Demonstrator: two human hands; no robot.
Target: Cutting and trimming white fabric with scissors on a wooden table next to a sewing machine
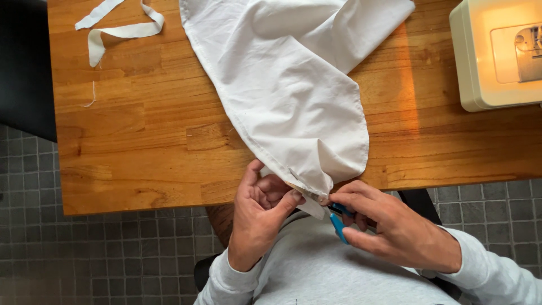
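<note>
Person is sitting at the near edge of the wooden table (141, 141), working right over that edge. Left hand (261, 217) is pinching the hemmed corner of the white fabric (288, 96) between thumb and forefinger, closed on the cloth. Right hand (395, 229) is gripping small blue-handled scissors (337, 220), fingers curled shut around them, blades pointing left into the hem, long axis running roughly along the table edge. Fabric's long axis is running diagonally from the far edge down to the near edge, its corner hanging just off it. Cream sewing machine (497, 53) is sitting at the far right corner; a white fabric strip (121, 28) is lying at the far left corner
</note>
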